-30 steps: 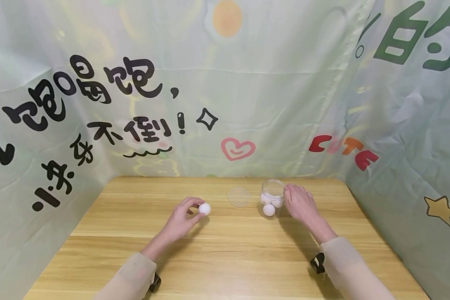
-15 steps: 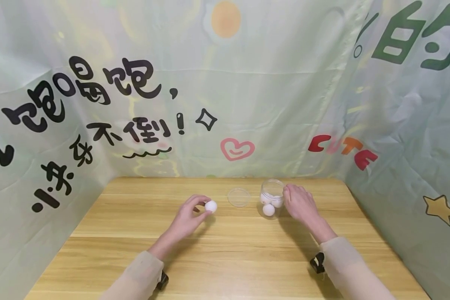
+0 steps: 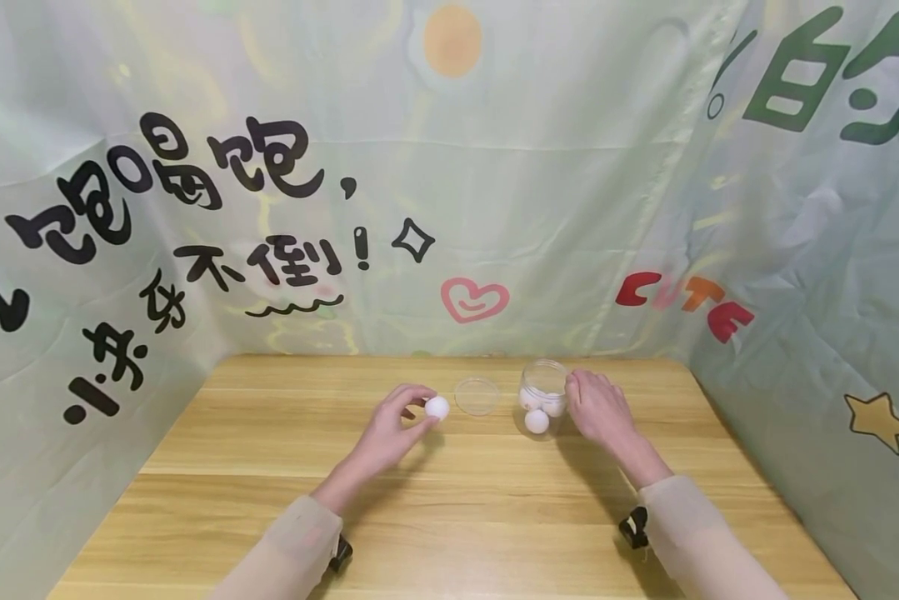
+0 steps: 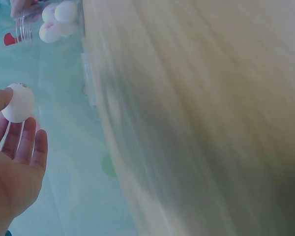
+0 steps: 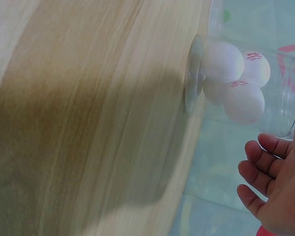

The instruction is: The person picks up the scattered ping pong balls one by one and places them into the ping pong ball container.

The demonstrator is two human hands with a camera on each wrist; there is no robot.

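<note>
My left hand pinches a white ping-pong ball between thumb and fingertips, held above the table; the left wrist view shows this ball with the other fingers curled below it. A clear plastic jar stands upright and uncovered, with several white ping-pong balls inside, some bearing red print. At the jar's right side my right hand holds its rim, fingers curled outside; the thumb is mostly hidden in the right wrist view. Between the held ball and the jar lies a clear round lid.
The wooden table reaches back to a printed fabric curtain, which also encloses both sides. Black wrist-camera mounts sit at the sleeve cuffs.
My left hand has moved right and slightly farther back with the ball, closer to the lid. My right hand and the jar have stayed in place.
</note>
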